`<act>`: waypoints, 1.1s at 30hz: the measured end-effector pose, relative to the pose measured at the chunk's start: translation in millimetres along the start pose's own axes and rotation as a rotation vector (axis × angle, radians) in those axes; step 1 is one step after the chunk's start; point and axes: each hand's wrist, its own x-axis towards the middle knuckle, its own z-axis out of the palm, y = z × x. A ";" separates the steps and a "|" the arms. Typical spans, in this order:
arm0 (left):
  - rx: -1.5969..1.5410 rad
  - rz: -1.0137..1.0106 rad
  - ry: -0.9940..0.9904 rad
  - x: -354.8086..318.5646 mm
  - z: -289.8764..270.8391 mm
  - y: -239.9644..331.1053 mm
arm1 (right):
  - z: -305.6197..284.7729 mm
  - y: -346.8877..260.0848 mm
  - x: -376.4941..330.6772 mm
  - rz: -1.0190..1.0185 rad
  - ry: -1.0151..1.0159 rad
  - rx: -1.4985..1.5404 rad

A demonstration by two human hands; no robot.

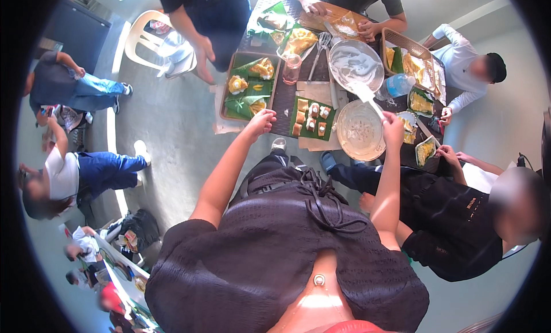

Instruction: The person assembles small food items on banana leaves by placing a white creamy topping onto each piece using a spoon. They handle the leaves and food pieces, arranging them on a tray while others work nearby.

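My right hand (pixel 393 129) is closed around the handle of a white spatula (pixel 373 103). White cream sits on the spatula's blade, which is over the rim of a metal bowl (pixel 347 75) smeared with the same cream. Just below that bowl lies a pale round basin (pixel 360 132) with residue inside. My left hand (pixel 262 125) hovers by the near corner of a leaf-lined tray (pixel 228 83), its fingers loosely bent and holding nothing I can see. Between my hands, a green leaf board (pixel 301 125) carries several small brown pieces, some topped with white cream (pixel 321 126).
A whisk (pixel 321 49), a pink-tinted glass jar (pixel 291 69) and a water bottle (pixel 397 86) stand among the food. A brown basket (pixel 408 43) is at the far right. People surround the table; one person's hand (pixel 447 154) touches a small food tray (pixel 426 152). A white chair (pixel 143 40) stands left.
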 end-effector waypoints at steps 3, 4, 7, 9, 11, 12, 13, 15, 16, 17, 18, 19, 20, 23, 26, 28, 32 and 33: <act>-0.003 0.011 -0.035 4.8 -1.6 4.4 | 10.6 -25.5 26.0 -0.121 0.151 -0.373; 0.006 0.009 -0.048 5.7 -1.4 7.1 | 15.6 -29.1 36.5 -0.182 0.196 -0.474; 0.045 0.018 -0.073 5.2 3.7 22.3 | 26.5 -25.0 71.0 -0.115 0.191 -0.593; 0.005 0.012 -0.056 4.6 -2.6 23.9 | 35.3 -22.4 86.8 -0.148 0.170 -0.590; -0.027 0.047 0.026 8.5 -6.1 12.5 | 45.2 -25.2 99.6 -0.170 0.146 -0.597; -0.008 0.089 0.007 4.3 -3.9 7.3 | 47.5 -26.8 105.4 -0.151 0.114 -0.603; 0.052 0.042 -0.013 1.0 2.1 1.5 | 49.9 -27.7 112.2 -0.135 0.082 -0.610; 0.164 0.000 -0.047 -11.8 23.0 3.5 | 60.6 -22.1 130.0 -0.160 0.060 -0.581; 0.213 0.003 -0.062 -12.6 29.0 0.3 | 63.7 -14.0 135.9 -0.176 0.057 -0.598; 0.206 0.022 -0.041 -12.9 32.4 -1.4 | 68.3 -12.1 140.7 -0.209 0.047 -0.605; 0.163 0.042 -0.022 -16.6 34.3 0.9 | 69.7 -13.8 140.4 -0.274 0.020 -0.582; 0.105 0.036 -0.018 -24.6 35.6 9.5 | 71.8 -10.1 142.4 -0.323 0.020 -0.567; 0.043 0.069 -0.015 -22.4 30.4 6.3 | 75.3 -2.9 147.9 -0.359 0.019 -0.547; -0.070 0.082 0.145 -31.0 21.3 15.5 | 77.5 -13.5 143.3 -0.225 -0.062 -0.493; -0.152 0.126 0.305 -48.8 14.4 18.7 | 82.7 -14.3 148.0 -0.117 -0.116 -0.446; -0.201 0.150 0.397 -60.4 10.4 13.2 | 84.9 -19.6 147.1 -0.093 -0.128 -0.401; -0.256 0.154 0.490 -79.5 12.3 -0.6 | 89.7 -7.6 159.5 -0.091 -0.187 -0.291; -0.274 0.155 0.497 -82.3 11.9 -6.7 | 91.1 -6.5 160.5 -0.090 -0.210 -0.257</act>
